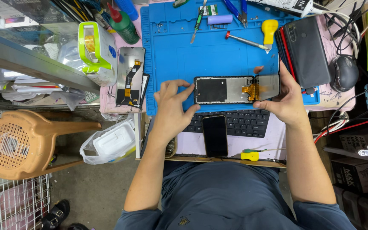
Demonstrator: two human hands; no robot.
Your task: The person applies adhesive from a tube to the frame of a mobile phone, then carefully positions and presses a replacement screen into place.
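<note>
**A:** What are the hands doing?

**B:** The left hand (172, 108) is half open, its fingers curled, with the fingertips and thumb pressed against the left end of an opened phone frame (223, 90). It steadies the frame and does not wrap around it. The right hand (281, 101) is closed in a pinch on the right end, thumb below and fingers behind a dark panel (269, 86) that stands folded up from the frame.

**A:** And where is the frame?

**B:** It lies lengthwise on the lower edge of a blue work mat (171, 51), between the two hands. An orange flex cable (251, 90) shows at its right part, just beside the lifted panel.

**A:** What is near it?

**B:** Just below, a black keyboard (245, 123) with a dark phone (214, 135) lying partly across it, screen blank. Near the front edge of the desk (269, 147) lies a yellow-handled screwdriver (252, 155).

**A:** Further out?

**B:** At the top of the mat lie a second yellow-handled screwdriver (256, 39), tweezers (197, 23) and pliers with blue handles (237, 8). To the right is a stack of phones (305, 51), then a black mouse (344, 73). Left of the mat sits a spare screen part (130, 76), a white and green tape dispenser (95, 51) and a green bottle (123, 24). On the floor to the left lies a tan plastic stool (18, 142), tipped on its side.
</note>
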